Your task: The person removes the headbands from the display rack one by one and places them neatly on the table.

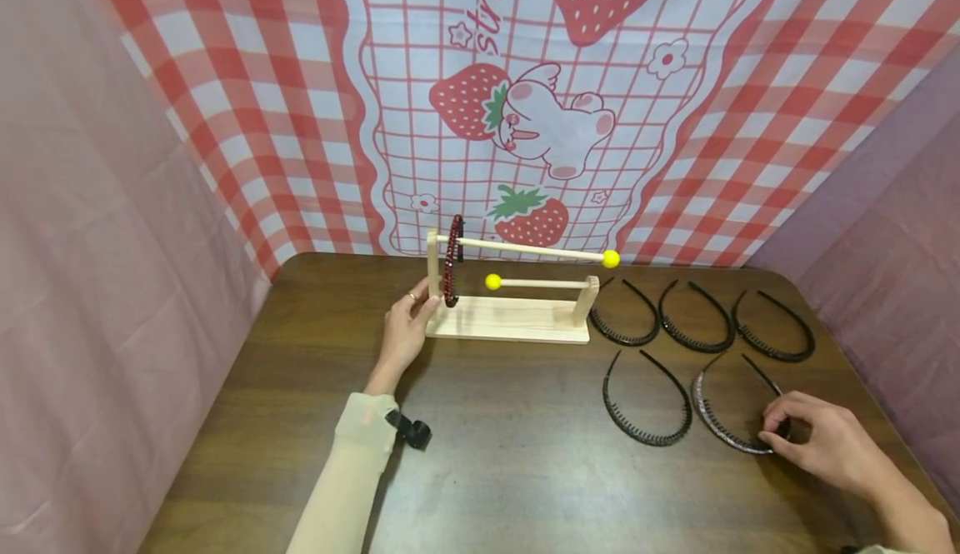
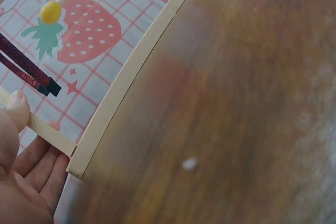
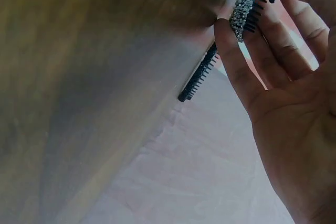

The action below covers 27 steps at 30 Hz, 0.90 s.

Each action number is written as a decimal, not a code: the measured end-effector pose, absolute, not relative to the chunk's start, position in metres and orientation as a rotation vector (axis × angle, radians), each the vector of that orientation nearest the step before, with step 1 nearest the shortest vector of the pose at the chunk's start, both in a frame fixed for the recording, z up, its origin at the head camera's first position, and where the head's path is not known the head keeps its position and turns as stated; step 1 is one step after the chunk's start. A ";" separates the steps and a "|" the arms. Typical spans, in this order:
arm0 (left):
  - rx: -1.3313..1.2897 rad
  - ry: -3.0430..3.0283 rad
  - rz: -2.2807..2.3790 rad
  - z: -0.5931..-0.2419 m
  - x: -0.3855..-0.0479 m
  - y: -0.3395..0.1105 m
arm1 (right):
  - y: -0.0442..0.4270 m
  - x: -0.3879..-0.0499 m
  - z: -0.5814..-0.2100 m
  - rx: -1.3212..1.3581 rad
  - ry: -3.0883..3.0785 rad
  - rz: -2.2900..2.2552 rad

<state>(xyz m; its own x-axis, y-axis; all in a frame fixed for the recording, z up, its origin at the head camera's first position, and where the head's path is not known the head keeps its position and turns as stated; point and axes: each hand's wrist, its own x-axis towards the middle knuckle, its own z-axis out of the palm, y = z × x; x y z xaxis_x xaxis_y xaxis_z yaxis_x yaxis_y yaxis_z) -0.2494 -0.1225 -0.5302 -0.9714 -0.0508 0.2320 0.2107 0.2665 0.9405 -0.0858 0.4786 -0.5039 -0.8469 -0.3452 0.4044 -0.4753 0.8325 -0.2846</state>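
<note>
My left hand (image 1: 405, 329) grips the left upright of a wooden stand (image 1: 510, 328), thumb on one side and fingers on the other in the left wrist view. A red glittery headband (image 1: 450, 264) hangs on the stand's upper rod, close to that upright. At the right, my right hand (image 1: 832, 441) pinches a silver sparkly headband (image 1: 716, 426) by its right side. Its rhinestone face (image 3: 245, 3) and black comb teeth show between the fingers in the right wrist view. Whether it is lifted off the table cannot be told.
Beside the silver one lies a black headband (image 1: 645, 436). Behind them a row of dark headbands (image 1: 697, 344) lies on the brown table (image 1: 487, 454). Yellow balls (image 1: 611, 259) cap the stand's rods. A strawberry-print cloth (image 1: 405, 162) hangs at the back.
</note>
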 end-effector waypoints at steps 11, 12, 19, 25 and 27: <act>-0.196 -2.304 -1.725 -0.531 -0.249 -0.123 | 0.479 -0.084 -0.508 0.683 -2.616 0.543; -0.191 -2.307 -1.732 -0.530 -0.248 -0.124 | 0.479 -0.084 -0.508 0.686 -2.610 0.549; -0.154 -2.326 -1.780 -0.528 -0.248 -0.124 | 0.477 -0.081 -0.508 0.674 -2.611 0.569; -0.137 -2.326 -1.773 -0.529 -0.247 -0.124 | 0.473 -0.078 -0.504 0.609 -2.630 0.507; -0.141 -2.327 -1.772 -0.529 -0.247 -0.124 | 0.472 -0.076 -0.503 0.575 -2.648 0.513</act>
<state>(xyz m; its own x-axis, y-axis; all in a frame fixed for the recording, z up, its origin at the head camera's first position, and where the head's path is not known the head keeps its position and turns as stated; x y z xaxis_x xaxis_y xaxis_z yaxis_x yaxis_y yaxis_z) -0.2466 -0.1237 -0.5292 -0.9727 -0.0526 0.2262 0.2040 0.2714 0.9406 -0.0763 0.4725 -0.5027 -0.8435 -0.3164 0.4341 -0.4555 0.8496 -0.2659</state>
